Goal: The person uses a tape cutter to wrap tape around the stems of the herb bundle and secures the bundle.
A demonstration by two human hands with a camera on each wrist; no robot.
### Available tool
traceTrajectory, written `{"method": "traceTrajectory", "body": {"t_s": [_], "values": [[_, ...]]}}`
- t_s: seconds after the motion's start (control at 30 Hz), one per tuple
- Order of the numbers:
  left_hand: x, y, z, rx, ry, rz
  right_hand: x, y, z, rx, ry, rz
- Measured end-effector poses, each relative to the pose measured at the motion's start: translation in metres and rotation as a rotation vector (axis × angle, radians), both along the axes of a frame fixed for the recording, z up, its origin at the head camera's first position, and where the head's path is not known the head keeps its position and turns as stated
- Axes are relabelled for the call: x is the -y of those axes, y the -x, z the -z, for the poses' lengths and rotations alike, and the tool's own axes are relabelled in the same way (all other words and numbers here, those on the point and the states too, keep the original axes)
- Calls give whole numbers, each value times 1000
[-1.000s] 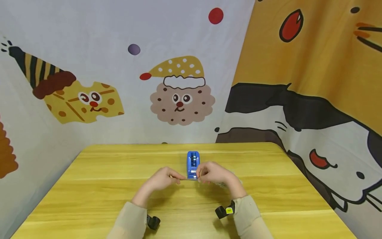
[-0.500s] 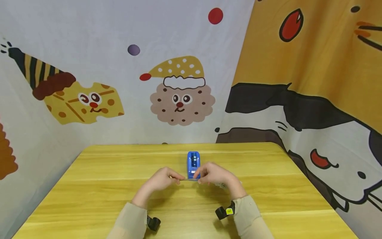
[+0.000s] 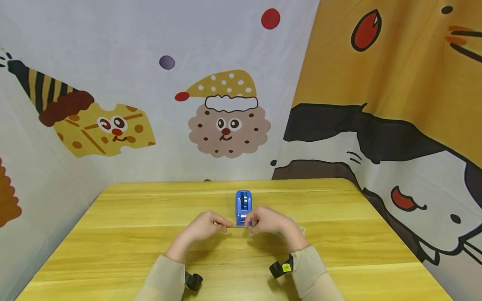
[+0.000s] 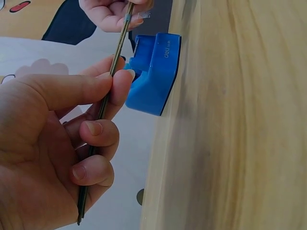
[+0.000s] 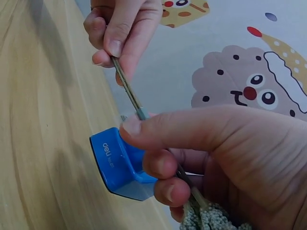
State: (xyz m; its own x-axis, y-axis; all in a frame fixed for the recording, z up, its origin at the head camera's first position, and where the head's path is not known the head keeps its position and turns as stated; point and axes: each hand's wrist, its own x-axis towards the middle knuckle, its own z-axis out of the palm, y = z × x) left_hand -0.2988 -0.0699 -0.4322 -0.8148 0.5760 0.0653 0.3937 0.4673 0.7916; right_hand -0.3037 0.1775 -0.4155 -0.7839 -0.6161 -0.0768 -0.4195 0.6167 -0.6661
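Observation:
Between both hands runs a thin bundle of dark greenish stems (image 4: pixel 119 48), with pale beaded flower clusters (image 5: pixel 206 221) at its right end. My left hand (image 3: pixel 205 225) pinches the stems between thumb and index finger, and its other fingers curl round their lower ends. With thumb and fingers, my right hand (image 3: pixel 265 219) grips them nearer the clusters. A bluish-grey band (image 5: pixel 142 113), apparently tape, wraps the stems at the right thumb. Just behind the stems stands a blue tape dispenser (image 3: pixel 241 218), its front edge partly covered by the right fingers in the head view.
A wooden table (image 3: pixel 150 259) with light grain lies under the hands. Behind it hangs a cloth (image 3: pixel 132 37) printed with cartoon figures. Each wrist wears a small black camera, such as the left one (image 3: pixel 193 281).
The right fingers have shifted along the stems at the dispenser's front edge, and the right hand has dropped slightly toward me. My left hand keeps its place; the dispenser has not moved.

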Motion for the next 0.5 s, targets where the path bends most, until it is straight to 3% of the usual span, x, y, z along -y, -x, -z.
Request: {"method": "traceTrajectory", "body": {"t_s": [0.5], "values": [[4,2,-1,-12,-19,-26,10,-2,-1,-231,-116,74]]}}
